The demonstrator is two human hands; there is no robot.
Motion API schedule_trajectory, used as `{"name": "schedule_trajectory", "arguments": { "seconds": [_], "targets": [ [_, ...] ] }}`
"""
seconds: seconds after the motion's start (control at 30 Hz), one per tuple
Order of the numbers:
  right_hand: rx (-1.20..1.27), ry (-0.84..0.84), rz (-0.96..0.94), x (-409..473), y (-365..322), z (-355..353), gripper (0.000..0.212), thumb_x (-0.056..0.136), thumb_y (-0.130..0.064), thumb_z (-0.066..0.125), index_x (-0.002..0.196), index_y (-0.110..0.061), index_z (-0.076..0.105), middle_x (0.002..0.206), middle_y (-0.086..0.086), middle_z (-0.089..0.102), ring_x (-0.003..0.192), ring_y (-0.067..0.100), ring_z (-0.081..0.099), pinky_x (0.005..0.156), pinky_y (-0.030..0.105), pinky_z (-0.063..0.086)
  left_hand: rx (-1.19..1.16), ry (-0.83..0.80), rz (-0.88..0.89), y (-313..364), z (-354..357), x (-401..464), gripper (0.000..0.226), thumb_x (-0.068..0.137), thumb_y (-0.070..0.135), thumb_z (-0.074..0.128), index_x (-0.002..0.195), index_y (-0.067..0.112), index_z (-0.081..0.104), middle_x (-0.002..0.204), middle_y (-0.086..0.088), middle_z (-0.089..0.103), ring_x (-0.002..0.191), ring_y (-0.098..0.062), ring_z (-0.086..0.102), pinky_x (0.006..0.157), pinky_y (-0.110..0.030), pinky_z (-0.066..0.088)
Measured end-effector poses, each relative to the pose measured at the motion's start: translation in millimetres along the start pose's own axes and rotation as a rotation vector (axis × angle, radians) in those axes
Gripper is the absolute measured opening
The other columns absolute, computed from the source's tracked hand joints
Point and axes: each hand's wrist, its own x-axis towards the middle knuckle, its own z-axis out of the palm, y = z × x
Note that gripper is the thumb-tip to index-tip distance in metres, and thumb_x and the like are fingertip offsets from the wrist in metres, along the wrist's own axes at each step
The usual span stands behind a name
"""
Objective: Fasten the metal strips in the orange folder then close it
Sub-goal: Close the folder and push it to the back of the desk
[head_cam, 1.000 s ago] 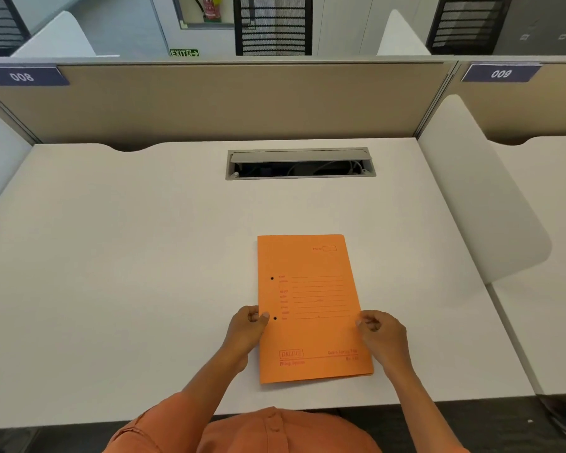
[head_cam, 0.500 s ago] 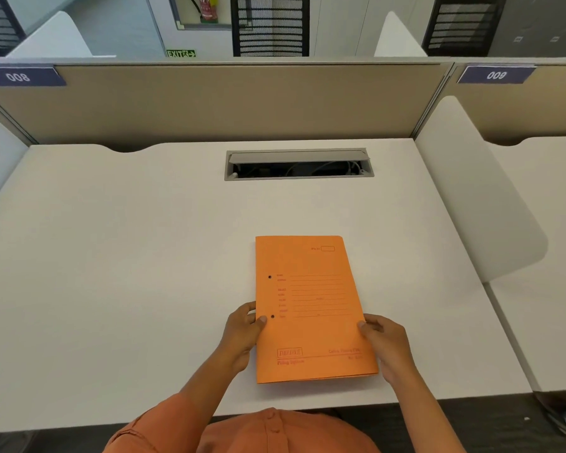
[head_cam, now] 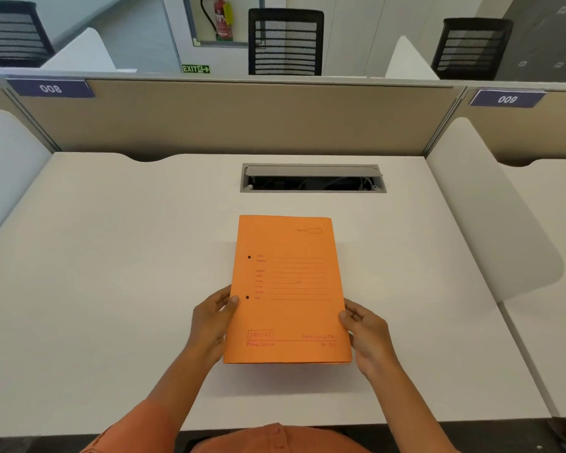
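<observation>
At centre frame, the left hand (head_cam: 211, 322) and right hand (head_cam: 365, 335) grip the closed orange folder (head_cam: 288, 289) by its edges above the surface (head_cam: 111, 289); its metal strips are hidden, so fastening cannot be confirmed.

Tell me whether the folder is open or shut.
Shut. The folder shows only its printed front cover, the near edges meet, and the left hand and right hand grip its sides. Strips inside: cannot tell.

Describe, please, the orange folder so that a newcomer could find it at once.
On the white desk below the 008 partition sign, look just in front of the cable slot. The orange folder lies closed there, gripped by the left hand and right hand, the desk's only coloured thing.
</observation>
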Motion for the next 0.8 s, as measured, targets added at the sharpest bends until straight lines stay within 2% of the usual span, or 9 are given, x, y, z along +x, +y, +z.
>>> {"name": "schedule_trajectory", "arguments": {
  "seconds": [0.07,0.17,0.3,0.4,0.5,0.63,0.73,0.8],
  "targets": [
    [-0.003,-0.030,-0.016,1,-7,28,0.036,0.101,0.001,0.062,0.105,-0.031,0.078,0.108,-0.005,0.083,0.096,0.010,0.080,0.079,0.032,0.065,0.016,0.060,0.041,16,-14,8,0.028,0.097,0.016,0.072,0.125,0.020,0.073,0.118,-0.003,0.078,0.104,-0.028,0.077,0.085,-0.050,0.065],
    [-0.043,-0.081,-0.050,2,-17,71,0.050,0.102,0.004,0.056,0.097,-0.038,0.081,0.108,-0.009,0.083,0.099,0.009,0.079,0.079,0.029,0.065,0.049,0.136,0.091,37,-38,25,0.031,0.095,0.016,0.073,0.126,0.017,0.072,0.118,-0.002,0.077,0.102,-0.026,0.077,0.087,-0.051,0.064],
    [-0.130,-0.146,-0.101,6,-31,133,0.066,0.096,0.008,0.044,0.094,-0.046,0.083,0.106,-0.012,0.082,0.103,0.017,0.078,0.090,0.041,0.066,0.095,0.228,0.155,64,-71,58,0.035,0.095,0.013,0.073,0.130,0.010,0.070,0.124,-0.009,0.075,0.108,-0.032,0.074,0.098,-0.054,0.058],
    [-0.157,-0.188,-0.128,17,-40,177,0.063,0.092,0.007,0.040,0.098,-0.039,0.084,0.108,-0.005,0.082,0.103,0.021,0.077,0.094,0.050,0.062,0.147,0.313,0.207,83,-94,91,0.035,0.095,0.012,0.074,0.130,0.008,0.071,0.125,-0.010,0.074,0.113,-0.031,0.072,0.103,-0.049,0.056],
    [-0.159,-0.208,-0.138,35,-46,218,0.061,0.089,0.007,0.038,0.101,-0.032,0.083,0.116,0.008,0.079,0.095,0.024,0.071,0.091,0.051,0.062,0.172,0.373,0.222,97,-114,128,0.036,0.094,0.012,0.074,0.130,0.007,0.070,0.128,-0.011,0.072,0.117,-0.031,0.070,0.107,-0.049,0.054],
    [-0.157,-0.217,-0.129,63,-50,263,0.057,0.091,0.005,0.041,0.106,-0.032,0.083,0.115,0.009,0.080,0.094,0.027,0.074,0.091,0.060,0.060,0.210,0.438,0.243,113,-130,172,0.036,0.095,0.012,0.072,0.131,0.008,0.070,0.130,-0.011,0.072,0.115,-0.029,0.069,0.104,-0.042,0.054],
    [-0.144,-0.196,-0.114,88,-48,292,0.057,0.089,0.008,0.040,0.105,-0.026,0.084,0.115,0.016,0.079,0.090,0.028,0.072,0.089,0.061,0.060,0.253,0.444,0.251,122,-139,204,0.035,0.096,0.012,0.071,0.131,0.007,0.070,0.131,-0.011,0.072,0.116,-0.030,0.069,0.106,-0.044,0.054],
    [-0.142,-0.182,-0.088,102,-46,306,0.057,0.086,0.010,0.037,0.103,-0.021,0.083,0.118,0.022,0.076,0.087,0.027,0.068,0.084,0.055,0.063,0.286,0.449,0.254,125,-142,221,0.034,0.096,0.012,0.070,0.129,0.007,0.070,0.130,-0.010,0.072,0.115,-0.030,0.069,0.106,-0.043,0.053]
  ]
}}
